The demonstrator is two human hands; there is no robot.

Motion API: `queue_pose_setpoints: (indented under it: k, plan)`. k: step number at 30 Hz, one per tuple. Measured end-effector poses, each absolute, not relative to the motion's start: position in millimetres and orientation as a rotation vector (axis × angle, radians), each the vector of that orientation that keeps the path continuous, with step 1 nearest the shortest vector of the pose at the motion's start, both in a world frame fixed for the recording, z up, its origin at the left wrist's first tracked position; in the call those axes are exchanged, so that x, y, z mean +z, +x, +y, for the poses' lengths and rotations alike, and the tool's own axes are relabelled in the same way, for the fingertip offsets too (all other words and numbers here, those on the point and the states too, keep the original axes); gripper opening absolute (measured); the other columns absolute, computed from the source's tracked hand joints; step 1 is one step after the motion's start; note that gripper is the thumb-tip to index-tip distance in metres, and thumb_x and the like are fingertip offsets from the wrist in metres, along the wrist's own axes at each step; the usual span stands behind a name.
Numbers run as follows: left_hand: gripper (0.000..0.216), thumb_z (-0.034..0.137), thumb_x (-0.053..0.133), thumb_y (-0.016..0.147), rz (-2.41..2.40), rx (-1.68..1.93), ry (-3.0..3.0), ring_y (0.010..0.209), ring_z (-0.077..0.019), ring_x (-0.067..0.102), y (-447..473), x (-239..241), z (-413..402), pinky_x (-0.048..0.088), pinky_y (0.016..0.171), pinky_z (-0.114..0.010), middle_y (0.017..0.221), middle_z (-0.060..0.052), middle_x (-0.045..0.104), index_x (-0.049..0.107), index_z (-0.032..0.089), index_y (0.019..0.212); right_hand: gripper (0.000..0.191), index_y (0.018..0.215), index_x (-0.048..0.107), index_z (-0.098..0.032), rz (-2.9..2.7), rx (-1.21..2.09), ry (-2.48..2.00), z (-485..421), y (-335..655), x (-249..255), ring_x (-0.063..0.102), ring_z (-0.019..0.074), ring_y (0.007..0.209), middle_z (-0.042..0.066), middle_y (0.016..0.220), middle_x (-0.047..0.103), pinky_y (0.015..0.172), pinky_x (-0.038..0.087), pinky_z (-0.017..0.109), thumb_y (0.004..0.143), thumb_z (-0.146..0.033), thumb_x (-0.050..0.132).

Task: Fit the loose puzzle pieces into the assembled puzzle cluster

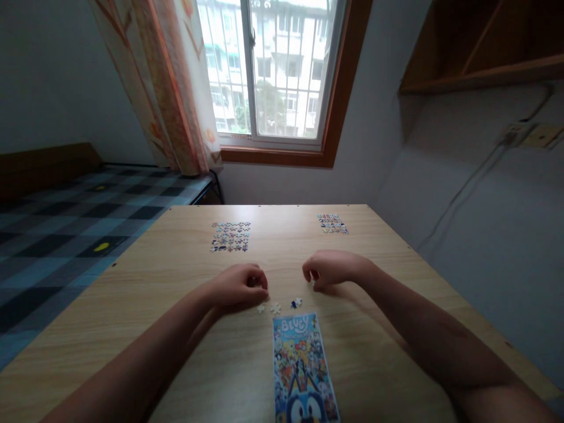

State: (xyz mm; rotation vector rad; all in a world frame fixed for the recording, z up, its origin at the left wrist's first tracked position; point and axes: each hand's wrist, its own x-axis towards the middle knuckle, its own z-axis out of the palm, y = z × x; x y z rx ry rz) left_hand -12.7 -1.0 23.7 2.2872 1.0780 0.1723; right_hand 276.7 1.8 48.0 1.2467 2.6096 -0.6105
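Pieces (pixel 282 305) (loose) between hands, above card (pixel 304 367)

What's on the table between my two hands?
In the head view, bare wood lies between the left hand and right hand; loose puzzle pieces sit just nearer.

Toward the far edge of the surface (pixel 185 352) lie two patches of laid-out puzzle pieces: a larger patch (pixel 231 236) left of the middle and a smaller patch (pixel 332 223) nearer the far right corner. A bed (pixel 66 229) with a checked cover stands beyond the left edge, below a patterned curtain (pixel 163 82) and a barred window (pixel 282 70). A wooden shelf (pixel 480 53) hangs on the right wall.
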Motion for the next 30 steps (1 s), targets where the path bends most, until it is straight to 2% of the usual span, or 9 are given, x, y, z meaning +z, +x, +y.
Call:
queue_pose_setpoints:
  k: [4, 8, 11, 14, 21, 26, 30]
  plan:
    - [0.026, 0.041, 0.073, 0.071, 0.978, 0.1, 2.386, 0.082, -0.0171, 0.057, -17.1, 26.8, -1.9, 0.043, 0.075, -0.027, 0.092, -0.002, 0.062, 0.075, 0.022, 0.09, 0.029, 0.101, 0.075, -0.02, 2.616, -0.599, 1.403, 23.1, 304.7, 45.6, 0.058, 0.0111, 0.069, 0.001, 0.087, 0.072, 0.057, 0.035, 0.02, 0.074, -0.011, 0.07]
    - [0.021, 0.032, 0.073, 0.07, 0.987, 0.086, 2.426, 0.083, -0.0169, 0.056, -17.8, 26.1, -2.7, 0.043, 0.076, -0.026, 0.093, -0.001, 0.062, 0.073, 0.022, 0.088, 0.025, 0.091, 0.077, -0.018, 2.708, -0.288, 1.691, 45.3, 331.3, 36.6, 0.062, 0.0129, 0.074, 0.003, 0.084, 0.074, 0.067, 0.041, 0.021, 0.078, -0.004, 0.061]
    - [0.017, 0.03, 0.071, 0.07, 1.006, 0.111, 2.415, 0.083, -0.0165, 0.056, -16.8, 26.6, -3.6, 0.043, 0.076, -0.026, 0.091, -0.001, 0.061, 0.072, 0.021, 0.085, 0.026, 0.094, 0.079, -0.017, 2.755, -0.052, 1.922, 57.6, 342.7, 23.7, 0.066, 0.0162, 0.086, 0.007, 0.095, 0.076, 0.081, 0.046, 0.023, 0.085, -0.007, 0.057]
    - [0.016, 0.031, 0.071, 0.071, 1.012, 0.142, 2.403, 0.082, -0.0164, 0.057, -16.6, 26.7, -3.9, 0.043, 0.075, -0.026, 0.089, 0.0, 0.062, 0.072, 0.021, 0.083, 0.029, 0.099, 0.079, -0.017, 2.735, -0.013, 1.994, 65.3, 349.4, 9.3, 0.067, 0.0182, 0.095, 0.009, 0.104, 0.076, 0.088, 0.047, 0.024, 0.085, -0.006, 0.056]
    - [0.021, 0.028, 0.067, 0.071, 1.044, 0.233, 2.382, 0.076, -0.0156, 0.057, -20.5, 14.5, 1.2, 0.042, 0.07, -0.025, 0.086, 0.0, 0.063, 0.072, 0.021, 0.09, 0.036, 0.108, 0.078, -0.025, 2.711, -0.154, 2.09, 72.2, 372.4, 9.9, 0.068, 0.0142, 0.081, 0.001, 0.096, 0.077, 0.073, 0.048, 0.02, 0.08, -0.01, 0.061]
    - [0.018, 0.031, 0.066, 0.076, 1.099, 0.321, 2.427, 0.073, -0.0154, 0.058, -16.3, 9.2, 1.2, 0.042, 0.067, -0.025, 0.082, -0.001, 0.064, 0.072, 0.022, 0.091, 0.026, 0.105, 0.078, -0.026, 2.677, -0.096, 2.289, 55.8, 371.1, 7.5, 0.068, 0.0158, 0.083, 0.001, 0.098, 0.076, 0.075, 0.049, 0.024, 0.087, -0.02, 0.059]
    - [0.017, 0.034, 0.065, 0.082, 1.166, 0.404, 2.484, 0.074, -0.0148, 0.061, -9.4, 7.1, -1.6, 0.045, 0.07, -0.026, 0.089, -0.002, 0.066, 0.073, 0.023, 0.092, 0.024, 0.106, 0.076, -0.023, 2.808, -0.062, 2.281, 30.5, 352.2, -13.6, 0.067, 0.0162, 0.087, 0.003, 0.108, 0.074, 0.081, 0.049, 0.026, 0.089, -0.022, 0.058]
